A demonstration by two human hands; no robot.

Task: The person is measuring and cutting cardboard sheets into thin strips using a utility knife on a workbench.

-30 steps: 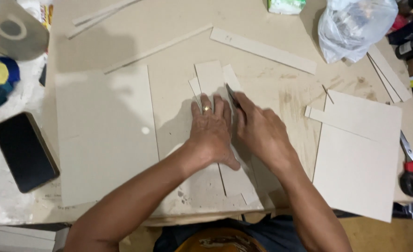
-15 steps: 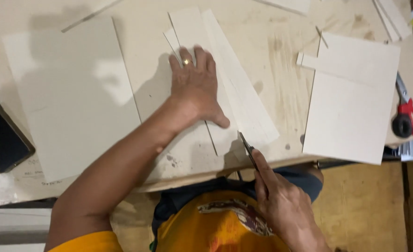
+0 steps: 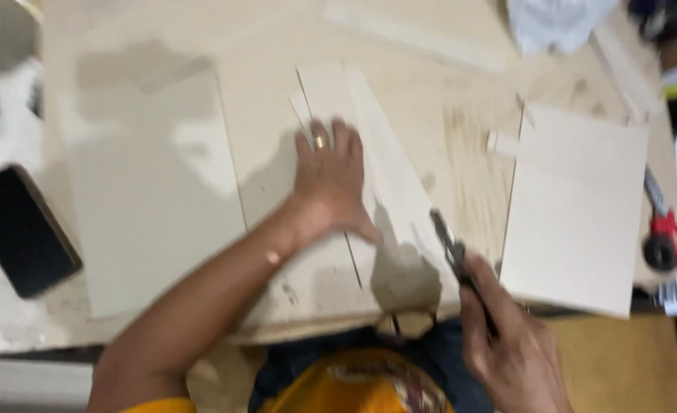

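Note:
My left hand (image 3: 329, 180), with a ring on one finger, lies flat on a pale cardboard sheet (image 3: 331, 99) in the middle of the wooden table (image 3: 461, 138). A straight cut line runs down the sheet beside my thumb, and a long strip (image 3: 388, 172) lies to the right of my fingers. My right hand (image 3: 511, 348) is off the sheet near the table's front edge and grips a dark utility knife (image 3: 449, 245), blade pointing up toward the strip. The picture is blurred.
A large cardboard sheet (image 3: 151, 191) lies to the left, another (image 3: 576, 206) to the right. Red-handled scissors (image 3: 663, 233) sit at the right edge, a black phone (image 3: 17, 229) at the left. A crumpled plastic bag (image 3: 556, 23) is at the top.
My right hand has drawn the knife down off the sheet toward me, then lifted it up to the right. My left hand stays pressed on the sheet.

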